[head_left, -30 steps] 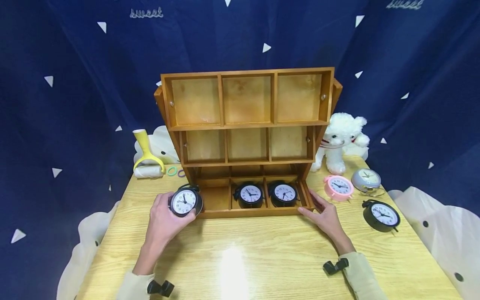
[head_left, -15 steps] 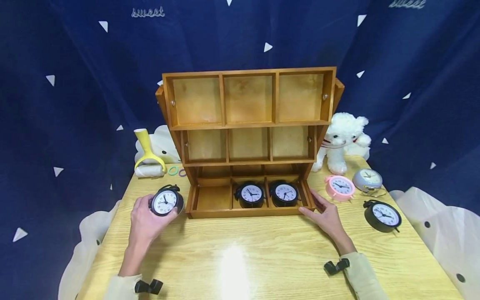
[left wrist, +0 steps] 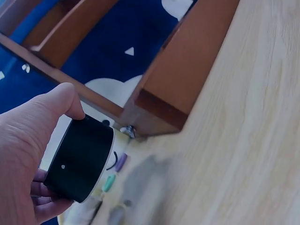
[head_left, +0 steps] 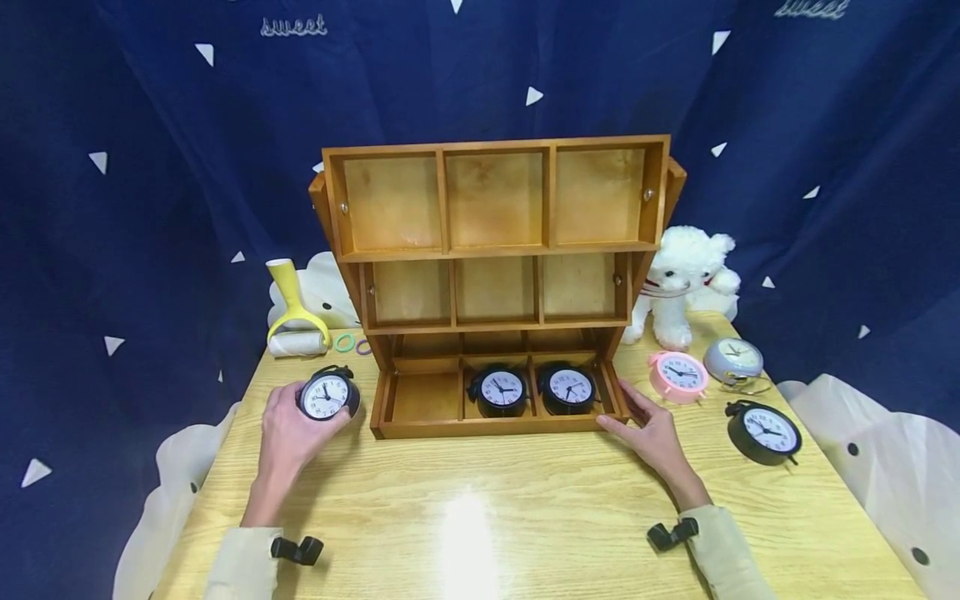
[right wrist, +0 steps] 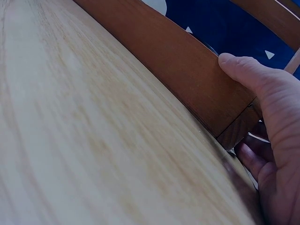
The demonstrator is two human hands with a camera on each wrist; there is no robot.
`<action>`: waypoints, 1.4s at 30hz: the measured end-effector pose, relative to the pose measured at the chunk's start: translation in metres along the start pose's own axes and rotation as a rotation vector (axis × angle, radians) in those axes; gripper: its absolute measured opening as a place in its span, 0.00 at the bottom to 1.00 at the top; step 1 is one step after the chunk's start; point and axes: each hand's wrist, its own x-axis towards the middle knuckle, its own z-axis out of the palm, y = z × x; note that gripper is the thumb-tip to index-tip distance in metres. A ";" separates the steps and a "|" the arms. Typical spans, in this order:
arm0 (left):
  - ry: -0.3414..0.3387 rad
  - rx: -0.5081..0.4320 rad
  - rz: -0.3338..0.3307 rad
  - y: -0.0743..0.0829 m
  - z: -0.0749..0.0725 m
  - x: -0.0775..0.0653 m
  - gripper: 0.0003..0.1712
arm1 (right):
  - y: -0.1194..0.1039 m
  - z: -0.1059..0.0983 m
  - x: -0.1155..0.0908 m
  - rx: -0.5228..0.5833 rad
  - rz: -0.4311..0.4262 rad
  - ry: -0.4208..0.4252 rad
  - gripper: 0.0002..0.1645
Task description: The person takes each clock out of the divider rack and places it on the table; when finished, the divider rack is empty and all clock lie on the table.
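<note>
Black-cased, with a white dial, an alarm clock (head_left: 327, 395) sits in the person's left hand (head_left: 288, 429), between the thumb on one side and the curled fingers on the other, its face turned up. The grip is only as wide as the clock's body. Hand and clock are just left of a tiered wooden rack (head_left: 495, 427), apart from it.

The right hand (head_left: 654, 433) holds the right end of the rack's bottom tray, thumb on the front board and fingers bent round the outer side. In that tray's middle and right compartments lie two more black clocks (head_left: 503, 389), dials up.

The numerals on the dials can be made out, but any maker's name is too small for me to read. The plain lettering is on the dark blue curtain (head_left: 480, 75), where "sweet" appears at upper left and again at upper right, among white triangles.

To the right on the pale wood-grain worktop (head_left: 555, 508) stand a pink clock (head_left: 678, 375), a grey clock (head_left: 732, 360) and another black one. A white teddy bear (head_left: 678, 258) is behind them; at the far left lies a yellow-handled roller (head_left: 288, 287) near green and purple rings.
</note>
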 end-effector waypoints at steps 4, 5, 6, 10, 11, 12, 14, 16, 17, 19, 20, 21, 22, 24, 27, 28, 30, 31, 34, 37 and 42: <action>-0.029 0.011 -0.018 -0.009 0.008 0.007 0.46 | 0.000 0.000 0.000 -0.006 0.007 -0.002 0.49; -0.033 0.014 -0.020 -0.011 0.010 0.009 0.46 | 0.000 0.000 0.000 -0.006 0.009 -0.002 0.49; -0.038 0.015 -0.024 -0.013 0.012 0.011 0.46 | 0.000 0.000 0.000 -0.004 0.010 -0.003 0.49; -0.072 0.022 -0.028 -0.018 0.018 0.018 0.46 | 0.000 0.000 0.000 -0.009 0.011 -0.005 0.49; -0.083 0.022 -0.029 -0.018 0.019 0.020 0.46 | 0.001 0.000 0.000 -0.010 0.009 -0.003 0.49; -0.091 0.022 -0.028 -0.019 0.020 0.022 0.47 | 0.001 0.000 0.000 -0.015 0.010 -0.001 0.49; -0.101 0.020 -0.020 -0.020 0.024 0.026 0.46 | 0.002 0.000 0.001 -0.028 0.009 -0.001 0.50; -0.108 0.023 -0.009 -0.022 0.028 0.029 0.46 | 0.004 0.000 0.001 -0.030 0.009 0.003 0.50; -0.110 0.026 -0.002 -0.023 0.030 0.031 0.46 | 0.004 0.000 0.001 -0.033 0.010 0.006 0.50; -0.110 0.031 0.010 -0.025 0.034 0.034 0.46 | 0.004 0.000 0.001 -0.036 0.015 0.007 0.50; -0.112 0.033 0.013 -0.025 0.036 0.036 0.46 | 0.005 0.000 0.001 -0.033 0.019 0.006 0.50; -0.115 0.034 0.015 -0.026 0.037 0.037 0.47 | 0.005 0.000 0.001 -0.035 0.022 0.005 0.50; -0.118 0.035 0.015 -0.026 0.038 0.039 0.47 | 0.004 0.001 0.001 -0.036 0.025 0.004 0.50; -0.125 0.033 0.015 -0.025 0.039 0.041 0.47 | 0.002 0.001 0.000 -0.037 0.030 0.000 0.50; -0.144 0.033 0.009 -0.024 0.039 0.044 0.48 | -0.009 0.001 -0.001 -0.040 0.023 -0.006 0.49; -0.152 0.031 0.004 -0.024 0.039 0.045 0.48 | -0.014 0.001 -0.001 -0.041 0.020 -0.007 0.49; -0.166 0.031 -0.011 -0.024 0.038 0.046 0.48 | -0.024 0.000 -0.003 -0.048 0.015 -0.014 0.49; -0.174 0.034 -0.019 -0.024 0.038 0.047 0.49 | -0.029 0.000 -0.004 -0.053 0.014 -0.017 0.48; -0.199 0.041 -0.041 -0.023 0.037 0.048 0.50 | -0.040 0.000 -0.006 -0.064 0.021 -0.021 0.48; -0.224 0.046 -0.053 -0.021 0.035 0.049 0.51 | -0.045 0.000 -0.007 -0.065 0.032 -0.025 0.48; -0.252 0.045 -0.051 -0.017 0.033 0.049 0.51 | -0.045 -0.001 -0.007 -0.058 0.042 -0.026 0.48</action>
